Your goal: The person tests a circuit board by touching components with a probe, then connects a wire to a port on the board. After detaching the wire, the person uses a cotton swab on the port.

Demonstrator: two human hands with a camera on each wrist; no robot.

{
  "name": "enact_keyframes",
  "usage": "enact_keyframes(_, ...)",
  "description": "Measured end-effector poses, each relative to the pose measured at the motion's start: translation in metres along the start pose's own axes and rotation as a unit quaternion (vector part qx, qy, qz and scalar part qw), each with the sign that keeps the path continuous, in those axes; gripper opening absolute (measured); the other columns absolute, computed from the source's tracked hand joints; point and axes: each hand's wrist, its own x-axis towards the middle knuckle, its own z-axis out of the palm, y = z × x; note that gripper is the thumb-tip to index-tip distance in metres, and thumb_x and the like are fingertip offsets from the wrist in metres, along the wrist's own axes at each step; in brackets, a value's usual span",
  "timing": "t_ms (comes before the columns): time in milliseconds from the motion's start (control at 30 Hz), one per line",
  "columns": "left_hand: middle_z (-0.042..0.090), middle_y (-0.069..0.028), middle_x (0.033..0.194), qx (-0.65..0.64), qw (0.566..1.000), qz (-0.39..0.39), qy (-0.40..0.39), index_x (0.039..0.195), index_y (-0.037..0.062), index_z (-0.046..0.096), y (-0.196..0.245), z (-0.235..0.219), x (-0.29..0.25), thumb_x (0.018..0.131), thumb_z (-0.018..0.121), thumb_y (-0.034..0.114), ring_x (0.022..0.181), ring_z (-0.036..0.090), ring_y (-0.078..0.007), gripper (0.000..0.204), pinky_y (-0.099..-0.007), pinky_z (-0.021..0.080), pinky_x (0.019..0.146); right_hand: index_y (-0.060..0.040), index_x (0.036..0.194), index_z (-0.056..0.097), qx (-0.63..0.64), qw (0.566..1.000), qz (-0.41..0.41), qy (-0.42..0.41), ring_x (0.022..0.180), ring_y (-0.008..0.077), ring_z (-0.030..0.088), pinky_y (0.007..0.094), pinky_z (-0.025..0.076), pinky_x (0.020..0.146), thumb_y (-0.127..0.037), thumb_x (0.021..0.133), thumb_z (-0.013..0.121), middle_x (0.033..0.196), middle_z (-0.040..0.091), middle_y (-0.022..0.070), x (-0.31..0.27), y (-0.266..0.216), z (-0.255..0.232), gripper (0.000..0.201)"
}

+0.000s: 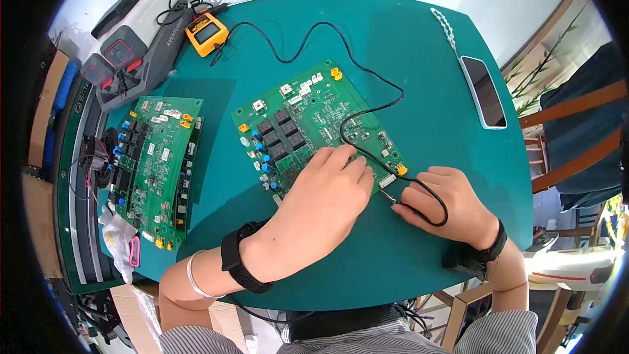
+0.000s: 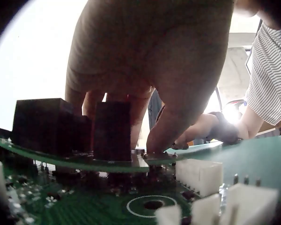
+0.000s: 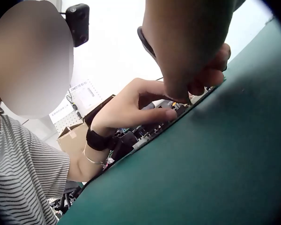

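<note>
A green circuit board (image 1: 327, 108) with black relays (image 1: 278, 151) lies tilted on the table. Over its near part rests my left hand (image 1: 324, 200), thumb and fingers pointing down; in the left wrist view the hand (image 2: 150, 56) reaches to the board surface beside a dark block (image 2: 112, 131). My right hand (image 1: 449, 210) pinches a thin metal-tipped probe (image 1: 388, 195) at the board's near right edge, beside a white connector (image 1: 387, 181). A black cable (image 1: 398, 88) loops over that hand. In the right wrist view, fingers hide the probe's tip.
More green boards (image 1: 160, 164) stand stacked at the left. Behind them sit a yellow meter (image 1: 206, 33) with the cable and a grey case (image 1: 154, 59). A phone (image 1: 483, 92) with a strap lies at the right. A pink and white item (image 1: 121, 242) rests at the left edge.
</note>
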Motion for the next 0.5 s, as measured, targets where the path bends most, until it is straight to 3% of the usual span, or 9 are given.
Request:
enact_keyframes(267,0.068,-0.0141,0.111,-0.002,1.000,0.005,0.005,0.113,-0.0044,0.069,-0.0002,0.0003,-0.0005,0.084,0.072,0.004,0.118,0.060,-0.0335,0.030,-0.0456,0.050,0.102,-0.0091,0.084,0.057,-0.001,1.000,0.013,0.007,0.061,0.0237,0.057,0.0381,0.044,0.056,-0.016,0.088,0.078,0.067,0.050,0.0041,0.0006,-0.0007,-0.0005,0.022)
enact_keyframes(500,0.068,-0.0145,0.111,-0.003,1.000,0.000,-0.002,0.113,-0.0044,0.069,0.0000,-0.0005,0.0002,0.083,0.072,0.004,0.118,0.060,-0.0338,0.031,-0.0451,0.050,0.102,-0.0088,0.078,0.056,0.000,0.999,0.048,0.011,0.059,0.0242,0.055,0.0378,0.042,0.056,-0.007,0.078,0.076,0.064,0.051,0.0047,0.0009,-0.0004,-0.0042,0.019)
